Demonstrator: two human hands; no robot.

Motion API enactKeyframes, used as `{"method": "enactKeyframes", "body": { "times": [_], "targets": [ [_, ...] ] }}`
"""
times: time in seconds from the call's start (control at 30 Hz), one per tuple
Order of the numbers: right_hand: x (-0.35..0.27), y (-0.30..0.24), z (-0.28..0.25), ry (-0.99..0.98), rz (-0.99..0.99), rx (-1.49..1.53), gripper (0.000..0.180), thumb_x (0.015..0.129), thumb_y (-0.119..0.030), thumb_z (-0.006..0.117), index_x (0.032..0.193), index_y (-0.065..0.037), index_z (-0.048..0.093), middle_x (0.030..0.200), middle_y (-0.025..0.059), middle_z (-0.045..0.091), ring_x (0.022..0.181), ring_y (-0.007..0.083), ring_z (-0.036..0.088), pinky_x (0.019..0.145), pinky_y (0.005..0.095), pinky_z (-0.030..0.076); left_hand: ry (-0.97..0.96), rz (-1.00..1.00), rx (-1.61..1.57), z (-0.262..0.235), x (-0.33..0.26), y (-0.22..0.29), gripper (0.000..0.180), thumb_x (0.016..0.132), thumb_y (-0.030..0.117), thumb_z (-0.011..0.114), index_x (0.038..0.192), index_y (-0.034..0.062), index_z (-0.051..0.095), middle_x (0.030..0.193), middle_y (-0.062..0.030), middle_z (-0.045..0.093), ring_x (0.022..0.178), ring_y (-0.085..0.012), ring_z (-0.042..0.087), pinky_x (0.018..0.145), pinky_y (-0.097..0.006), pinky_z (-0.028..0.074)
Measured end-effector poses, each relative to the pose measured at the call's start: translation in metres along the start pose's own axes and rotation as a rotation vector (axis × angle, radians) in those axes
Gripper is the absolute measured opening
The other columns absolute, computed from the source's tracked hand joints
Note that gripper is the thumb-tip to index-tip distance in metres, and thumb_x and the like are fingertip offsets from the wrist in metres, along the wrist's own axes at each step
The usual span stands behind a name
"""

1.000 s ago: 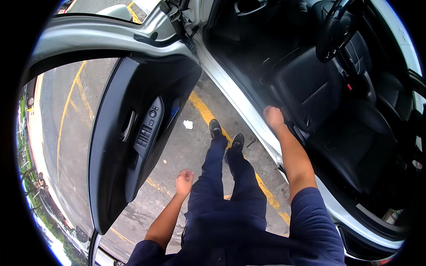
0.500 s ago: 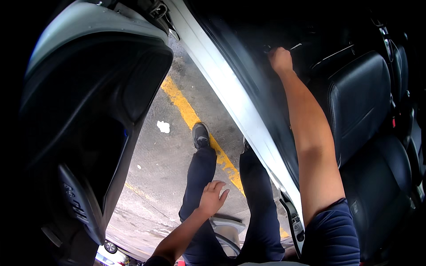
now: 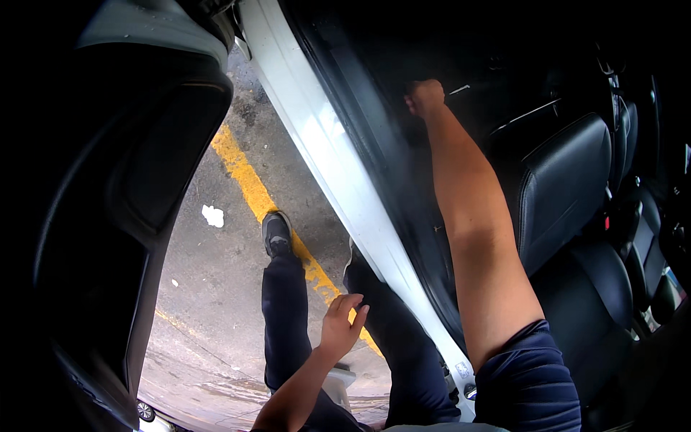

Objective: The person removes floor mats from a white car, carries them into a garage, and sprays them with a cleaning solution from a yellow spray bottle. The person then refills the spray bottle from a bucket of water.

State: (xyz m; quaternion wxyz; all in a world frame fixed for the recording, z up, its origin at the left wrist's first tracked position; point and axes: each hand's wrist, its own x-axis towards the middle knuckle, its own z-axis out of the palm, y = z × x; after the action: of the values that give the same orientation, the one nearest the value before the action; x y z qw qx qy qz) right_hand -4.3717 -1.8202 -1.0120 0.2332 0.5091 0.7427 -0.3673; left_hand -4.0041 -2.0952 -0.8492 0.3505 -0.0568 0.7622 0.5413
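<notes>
My right arm reaches into the dark front footwell of a car, past the white door sill (image 3: 317, 129). At its end my right hand (image 3: 426, 98) is closed in a fist close to the floor; whatever is in the fingers is lost in shadow. A thin pale strip (image 3: 459, 90) shows just beside it. My left hand (image 3: 342, 330) hangs in the air in front of my legs, outside the car, fingers loosely bent and apart, holding nothing. The black leather front seat (image 3: 565, 183) lies to the right of my right forearm.
On the left stands the opened car door (image 3: 155, 155) with its black inner panel. My shoe (image 3: 276, 232) rests by a yellow painted line (image 3: 245, 176) on the grey ground. A white scrap (image 3: 213, 215) lies left of it. More seats fill the far right.
The whole view has shifted, so door, sill and seats sit further left. My right hand stays closed in the footwell; my left hand keeps its loose, open shape.
</notes>
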Motion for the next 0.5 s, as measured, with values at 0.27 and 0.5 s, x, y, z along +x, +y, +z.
{"method": "enactKeyframes", "body": {
  "times": [0.27,0.5],
  "targets": [
    [0.111,-0.023,-0.141,0.691,-0.017,-0.315,0.029,0.091,-0.019,0.048,0.106,0.0,0.064,0.11,0.0184,0.064,0.102,0.0324,0.063,0.086,0.0386,0.052,-0.027,-0.035,-0.038,-0.042,0.012,0.03,0.025,0.08,0.008,0.066,0.102,0.0007,0.057,0.097,-0.0158,0.061,0.09,-0.0314,0.06,0.078,-0.037,0.05],
    [0.159,-0.023,-0.156,0.638,-0.314,-0.767,0.03,0.092,-0.02,0.044,0.106,-0.001,0.061,0.111,0.0201,0.062,0.108,0.034,0.059,0.09,0.0402,0.05,0.013,-0.123,-0.019,-0.074,0.017,0.037,0.032,0.072,0.001,0.069,0.101,-0.0001,0.056,0.095,-0.017,0.061,0.087,-0.0324,0.061,0.077,-0.037,0.05]
  ]
}}
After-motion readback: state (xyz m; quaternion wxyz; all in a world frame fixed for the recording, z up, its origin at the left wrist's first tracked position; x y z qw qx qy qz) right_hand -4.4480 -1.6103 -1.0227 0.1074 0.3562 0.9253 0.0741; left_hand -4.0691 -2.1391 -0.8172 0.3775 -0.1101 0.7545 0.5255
